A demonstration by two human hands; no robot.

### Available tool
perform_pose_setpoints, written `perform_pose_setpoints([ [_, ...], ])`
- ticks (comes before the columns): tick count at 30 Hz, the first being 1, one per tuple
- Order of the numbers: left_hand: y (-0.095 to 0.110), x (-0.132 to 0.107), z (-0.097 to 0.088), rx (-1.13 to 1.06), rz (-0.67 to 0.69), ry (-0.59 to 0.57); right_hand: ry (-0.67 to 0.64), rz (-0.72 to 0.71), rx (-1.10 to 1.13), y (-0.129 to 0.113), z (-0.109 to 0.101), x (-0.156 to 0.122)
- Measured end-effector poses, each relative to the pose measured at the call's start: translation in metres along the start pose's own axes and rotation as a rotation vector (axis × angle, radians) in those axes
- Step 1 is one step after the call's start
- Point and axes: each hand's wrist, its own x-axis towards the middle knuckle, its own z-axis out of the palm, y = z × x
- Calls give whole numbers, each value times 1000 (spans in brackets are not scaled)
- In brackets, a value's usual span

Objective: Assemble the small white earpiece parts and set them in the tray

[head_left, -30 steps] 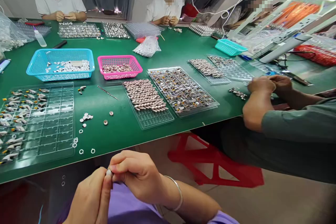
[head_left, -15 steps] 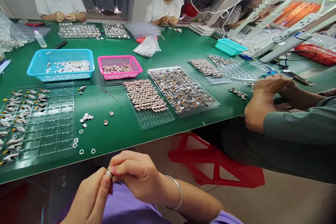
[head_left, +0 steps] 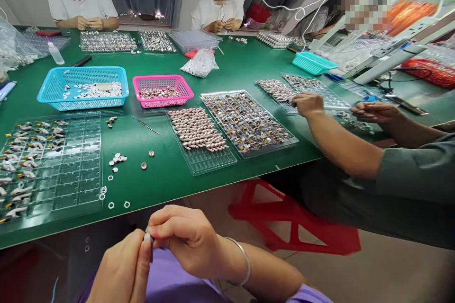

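Note:
My left hand point(head_left: 122, 265) and my right hand point(head_left: 188, 239) meet over my lap, just below the table's front edge. Both are closed, thumbs and fingertips pinching a tiny part point(head_left: 151, 239); little of it shows between the fingers, so its kind is hidden. On the table ahead lie small white rings point(head_left: 127, 204), a cluster of white caps point(head_left: 117, 157) and two round metallic cups point(head_left: 143, 165). Left of these is a clear compartment tray point(head_left: 76, 175), partly filled with earbud-like pieces point(head_left: 29, 164) that have orange ends.
Tweezers point(head_left: 146, 125) lie near the blue basket point(head_left: 46, 97) and pink basket point(head_left: 163, 102). Filled trays point(head_left: 249, 120) stand to the right. A co-worker's arm point(head_left: 341, 144) reaches across the table at right, above a red stool point(head_left: 295, 220). Other people sit opposite.
My hands stay nearly still, pinching the same part. The co-worker's hands at right have separated; one now reaches left to the tray of beige pieces.

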Motion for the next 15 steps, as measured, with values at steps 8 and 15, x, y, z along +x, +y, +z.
perform_pose_setpoints([
  [8, -1, -1, -1, -103, -58, -35, -39, 9, 44, 0, -4, 4],
  [15, 1, -12, 8, -180, -219, 25, 7, -19, 54, 0, -2, 7],
])
